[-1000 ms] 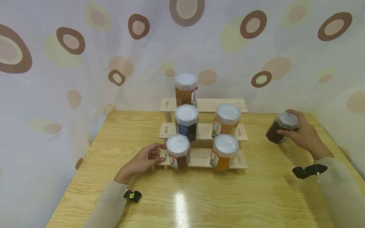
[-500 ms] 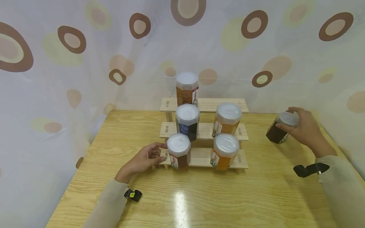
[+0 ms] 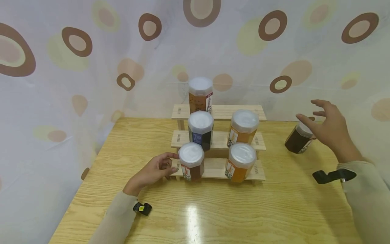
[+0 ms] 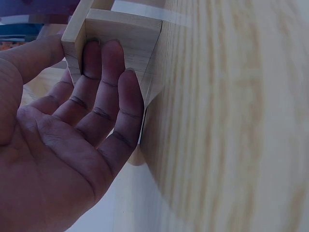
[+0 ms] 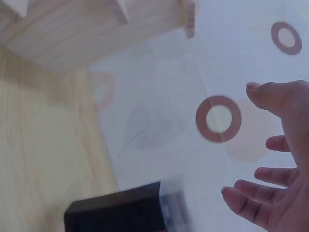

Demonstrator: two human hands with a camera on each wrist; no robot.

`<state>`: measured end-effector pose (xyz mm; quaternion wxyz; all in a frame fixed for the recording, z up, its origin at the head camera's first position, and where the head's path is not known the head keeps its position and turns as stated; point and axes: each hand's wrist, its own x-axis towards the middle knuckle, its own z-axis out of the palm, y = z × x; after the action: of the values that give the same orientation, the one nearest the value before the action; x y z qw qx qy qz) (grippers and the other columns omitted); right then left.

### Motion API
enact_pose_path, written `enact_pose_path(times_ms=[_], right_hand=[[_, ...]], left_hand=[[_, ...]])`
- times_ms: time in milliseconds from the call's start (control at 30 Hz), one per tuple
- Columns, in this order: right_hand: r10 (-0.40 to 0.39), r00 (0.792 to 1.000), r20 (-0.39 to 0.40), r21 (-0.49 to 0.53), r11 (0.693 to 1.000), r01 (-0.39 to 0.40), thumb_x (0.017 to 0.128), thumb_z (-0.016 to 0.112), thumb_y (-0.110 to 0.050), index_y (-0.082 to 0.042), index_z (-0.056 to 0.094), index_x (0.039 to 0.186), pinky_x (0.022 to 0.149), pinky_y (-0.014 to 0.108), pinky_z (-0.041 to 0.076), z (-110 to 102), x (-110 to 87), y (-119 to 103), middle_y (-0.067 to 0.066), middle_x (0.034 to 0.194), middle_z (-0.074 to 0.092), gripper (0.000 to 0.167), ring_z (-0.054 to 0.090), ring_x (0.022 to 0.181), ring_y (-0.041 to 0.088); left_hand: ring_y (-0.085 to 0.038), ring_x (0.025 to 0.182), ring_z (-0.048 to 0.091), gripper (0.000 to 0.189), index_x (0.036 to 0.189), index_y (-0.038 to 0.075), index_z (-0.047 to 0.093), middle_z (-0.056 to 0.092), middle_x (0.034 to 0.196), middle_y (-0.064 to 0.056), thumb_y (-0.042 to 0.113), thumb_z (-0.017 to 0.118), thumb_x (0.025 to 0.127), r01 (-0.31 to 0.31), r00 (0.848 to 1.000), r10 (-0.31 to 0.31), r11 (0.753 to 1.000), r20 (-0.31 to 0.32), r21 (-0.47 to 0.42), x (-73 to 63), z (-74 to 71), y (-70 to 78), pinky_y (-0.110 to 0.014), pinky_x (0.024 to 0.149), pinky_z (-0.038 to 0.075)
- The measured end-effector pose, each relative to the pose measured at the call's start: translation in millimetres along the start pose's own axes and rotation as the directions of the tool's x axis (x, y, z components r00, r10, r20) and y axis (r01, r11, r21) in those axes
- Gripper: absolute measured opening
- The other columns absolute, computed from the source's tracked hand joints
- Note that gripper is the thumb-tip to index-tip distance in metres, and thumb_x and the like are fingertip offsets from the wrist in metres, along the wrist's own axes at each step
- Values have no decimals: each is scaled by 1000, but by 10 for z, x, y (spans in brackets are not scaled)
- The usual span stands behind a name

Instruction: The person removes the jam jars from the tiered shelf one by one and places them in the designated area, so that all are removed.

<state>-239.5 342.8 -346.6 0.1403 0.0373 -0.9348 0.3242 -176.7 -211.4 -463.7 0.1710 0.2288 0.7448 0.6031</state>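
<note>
A three-tier wooden display stand stands on the table. My left hand holds the left end of its lowest tier; in the left wrist view the thumb and curled fingers lie against the wood. Nearest to that hand is a reddish-brown jar with a white lid, and an orange jar sits farther right on this tier. My right hand is raised with fingers spread, above and beside a dark jar on the table. That jar shows dark in the right wrist view too.
On the middle tier are a dark blue-labelled jar and an orange jar. A brown jar stands on the top tier. Behind the table hangs a patterned curtain.
My right hand has let go of the dark jar and lifted up from its lid. The jar stays on the table at the right. My left hand keeps its place at the stand.
</note>
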Motion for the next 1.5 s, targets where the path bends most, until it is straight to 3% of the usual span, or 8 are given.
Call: enact_pose_path(times_ms=[100, 200, 600, 833, 933, 1200, 1367, 1500], right_hand=[[-6, 1000, -13, 20, 1000, 6, 98, 70, -42, -9, 36, 159, 65, 7, 37, -31, 0, -127, 24, 155, 41, 77, 58, 110, 12], [-20, 999, -25, 41, 999, 21, 98, 70, -41, -12, 37, 160, 61, 7, 39, -45, -13, -244, 25, 150, 47, 76, 46, 93, -9], [-127, 992, -1, 79, 989, 127, 98, 72, -39, -18, 40, 157, 64, 13, 41, 36, 180, -875, 19, 145, 53, 70, 49, 95, -3], [-249, 968, -44, 129, 959, 252, 96, 76, -32, -17, 49, 150, 66, 14, 43, 94, 272, -1231, 3, 126, 59, 62, 56, 94, -3], [-286, 957, -49, 128, 948, 290, 96, 76, -31, -15, 49, 151, 70, 15, 43, 116, 283, -1361, 3, 120, 59, 64, 56, 93, -3], [-348, 937, -37, 149, 925, 349, 94, 77, -27, -18, 50, 151, 78, 18, 43, 158, 296, -1640, 13, 134, 61, 64, 58, 90, -4], [-409, 911, -59, 136, 900, 413, 94, 78, -24, -15, 51, 150, 74, 19, 43, 205, 344, -1743, 12, 133, 63, 62, 59, 88, -6], [-439, 898, -40, 128, 889, 440, 94, 77, -23, -13, 51, 149, 69, 15, 46, 263, 383, -1829, 12, 133, 63, 61, 65, 93, 9]], left_hand=[[-24, 74, 63, 44, 141, -4, 51, 60, 87, -12, -1, 66, 99, -1, 1000, 1, 1000, 0, 3, 7, 10, 2, -36, 67, 60], [-24, 75, 63, 44, 141, -4, 51, 59, 87, -10, 0, 66, 99, -2, 1000, 2, 1000, 4, 1, 19, 23, 4, -35, 67, 60], [-26, 74, 62, 43, 141, -3, 51, 59, 87, -12, 2, 66, 100, 8, 1000, -8, 1000, -6, 9, -9, 5, 3, -34, 67, 59], [-26, 74, 63, 44, 141, -3, 51, 60, 88, -11, 1, 66, 99, 5, 1000, -5, 1000, -6, 4, -14, 11, -6, -34, 67, 59], [-26, 74, 63, 44, 141, -3, 52, 60, 88, -11, 1, 66, 99, 7, 1000, -7, 1000, -6, 7, -12, 9, 3, -34, 67, 59], [-25, 76, 63, 43, 140, -4, 52, 59, 89, -10, 3, 66, 100, 13, 1000, -13, 1000, -5, 5, -4, 7, 27, -36, 67, 60], [-26, 76, 62, 43, 140, -3, 52, 58, 88, -11, 3, 66, 100, 20, 1000, -20, 1000, -8, 12, 2, 10, 35, -37, 67, 61], [-25, 77, 62, 43, 141, -3, 52, 58, 89, -11, 2, 66, 100, 28, 1000, -28, 1000, -8, 8, -6, 11, 31, -37, 68, 61]])
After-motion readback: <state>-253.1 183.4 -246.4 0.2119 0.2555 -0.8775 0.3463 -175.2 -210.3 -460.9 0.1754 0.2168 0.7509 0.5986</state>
